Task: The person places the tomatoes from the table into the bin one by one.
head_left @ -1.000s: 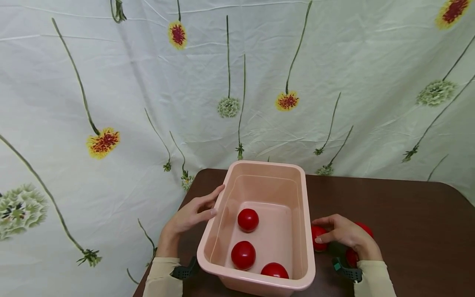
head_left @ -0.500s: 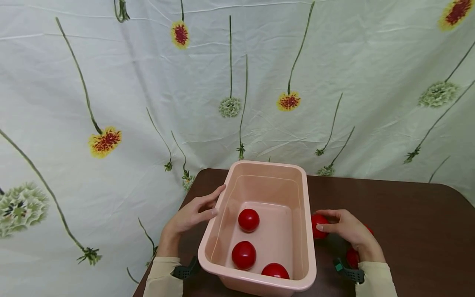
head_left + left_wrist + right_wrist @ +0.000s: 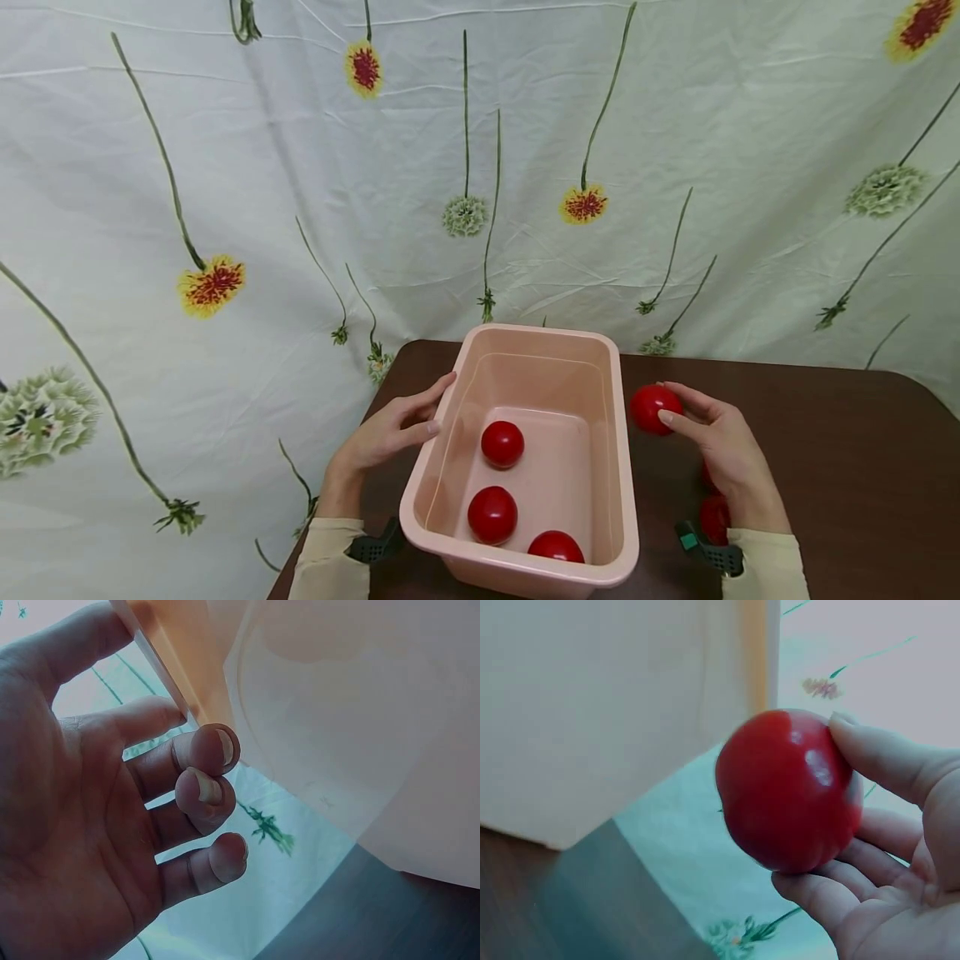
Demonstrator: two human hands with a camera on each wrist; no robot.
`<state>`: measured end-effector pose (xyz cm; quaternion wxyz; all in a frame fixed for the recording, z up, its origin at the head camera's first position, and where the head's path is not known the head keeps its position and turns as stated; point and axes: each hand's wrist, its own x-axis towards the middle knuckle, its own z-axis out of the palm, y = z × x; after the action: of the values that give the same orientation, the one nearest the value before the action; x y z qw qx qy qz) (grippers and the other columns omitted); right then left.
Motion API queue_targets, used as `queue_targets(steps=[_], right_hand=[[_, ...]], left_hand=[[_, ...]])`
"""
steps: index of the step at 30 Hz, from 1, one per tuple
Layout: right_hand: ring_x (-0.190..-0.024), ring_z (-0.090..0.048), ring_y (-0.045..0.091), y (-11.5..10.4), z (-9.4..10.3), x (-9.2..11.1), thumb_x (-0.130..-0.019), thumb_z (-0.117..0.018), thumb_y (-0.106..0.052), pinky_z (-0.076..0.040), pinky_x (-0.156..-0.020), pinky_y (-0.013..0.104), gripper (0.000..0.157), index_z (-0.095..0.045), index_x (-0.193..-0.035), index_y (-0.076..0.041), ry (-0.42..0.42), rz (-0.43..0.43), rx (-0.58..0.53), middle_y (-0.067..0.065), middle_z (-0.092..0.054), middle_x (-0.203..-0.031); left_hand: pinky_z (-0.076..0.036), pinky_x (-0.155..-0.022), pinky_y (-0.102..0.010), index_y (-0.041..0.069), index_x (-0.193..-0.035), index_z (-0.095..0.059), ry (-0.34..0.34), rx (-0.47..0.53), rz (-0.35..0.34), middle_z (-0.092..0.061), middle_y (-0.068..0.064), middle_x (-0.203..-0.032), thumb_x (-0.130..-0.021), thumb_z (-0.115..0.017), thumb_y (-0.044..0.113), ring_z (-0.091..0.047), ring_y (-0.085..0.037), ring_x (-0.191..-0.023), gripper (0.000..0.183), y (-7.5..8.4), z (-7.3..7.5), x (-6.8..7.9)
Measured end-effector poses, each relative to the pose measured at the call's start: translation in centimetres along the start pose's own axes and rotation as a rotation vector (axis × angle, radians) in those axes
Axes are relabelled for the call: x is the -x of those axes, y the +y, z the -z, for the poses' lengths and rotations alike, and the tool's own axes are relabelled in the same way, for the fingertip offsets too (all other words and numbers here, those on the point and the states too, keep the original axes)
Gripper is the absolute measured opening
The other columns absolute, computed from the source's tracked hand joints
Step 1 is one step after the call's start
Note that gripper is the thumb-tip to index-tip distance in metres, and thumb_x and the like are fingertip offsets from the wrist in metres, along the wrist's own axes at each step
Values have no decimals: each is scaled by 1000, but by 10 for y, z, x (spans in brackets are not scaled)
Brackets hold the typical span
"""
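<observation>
A glossy red tomato [image 3: 654, 408], its smooth skin catching a highlight, sits beside a pale pink plastic tub [image 3: 615, 467] with a smooth, faintly shiny wall. Three more shiny red tomatoes [image 3: 502, 444] lie on the tub's floor. The dark brown tabletop [image 3: 825, 450] looks like wood with a matt, even finish. Behind it hangs a creased white cloth backdrop [image 3: 300, 167], matt, printed with yellow and green flowers.

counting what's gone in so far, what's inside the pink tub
Three red tomatoes lie on the floor of the pink tub. Its near wall covers the lower part of the nearest one and the floor just behind it.
</observation>
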<state>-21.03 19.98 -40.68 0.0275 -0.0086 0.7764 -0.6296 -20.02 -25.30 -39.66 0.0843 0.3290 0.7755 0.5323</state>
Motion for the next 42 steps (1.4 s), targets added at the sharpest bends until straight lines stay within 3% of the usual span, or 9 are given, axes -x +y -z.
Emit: queue_targets(steps=[4, 7, 13, 21, 42], right_hand=[[-102, -60, -6, -6, 0, 6, -89, -71, -31, -47, -96, 21, 66, -45, -145, -8, 37, 66, -54, -26, -63, -115], [-101, -61, -7, -11, -1, 9, -88, -72, -28, -46, -85, 8, 65, -47, -144, -6, 70, 104, -91, -27, -63, -113], [-102, -63, -4, -21, -4, 14, -88, -72, -22, -47, -85, 8, 62, -49, -143, -5, 109, 153, -178, -24, -65, -113], [-98, -67, 1, -37, -12, 23, -90, -69, -10, -50, -87, 11, 56, -48, -141, 2, 92, 241, -318, -17, -69, -111], [-104, -66, 6, -57, -43, 36, -91, -65, -4, -53, -89, 17, 51, -49, -139, 2, -35, 301, -302, -14, -67, -118]], left_hand=[[-57, -86, -29, 16, -156, -23, -4, 9, 14, -62, -29, -123, -98, -51, 12, -70, -18, -101, 64, 0, 0, 0], [-57, -86, -29, 16, -156, -22, -11, 22, 12, -61, -31, -124, -99, -51, 11, -69, -19, -102, 64, -1, 0, 0], [-57, -85, -28, 14, -156, -22, -4, 18, 11, -63, -30, -122, -99, -50, 12, -70, -16, -100, 64, 0, 1, 0], [-57, -84, -29, 15, -156, -22, -3, 1, 9, -63, -31, -118, -99, -50, 12, -70, -18, -98, 64, 0, 0, 1], [-57, -85, -28, 16, -156, -24, 11, -10, 13, -64, -27, -123, -98, -52, 14, -69, -16, -102, 64, 1, 0, 0]])
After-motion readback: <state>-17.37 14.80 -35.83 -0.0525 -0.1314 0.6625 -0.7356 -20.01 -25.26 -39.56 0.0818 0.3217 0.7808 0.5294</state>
